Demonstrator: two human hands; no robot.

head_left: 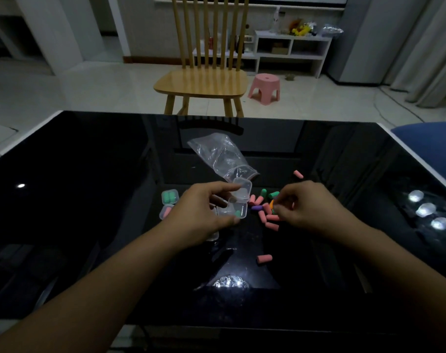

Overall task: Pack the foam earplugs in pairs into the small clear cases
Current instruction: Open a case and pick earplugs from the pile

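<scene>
Fingers of the left hand clamp an open clear case holding one green earplug. Right hand pinches into the loose earplugs between both hands on the worktop. Two filled cases lie just left of the left hand.

Left hand holds open case; right hand over earplugs
</scene>
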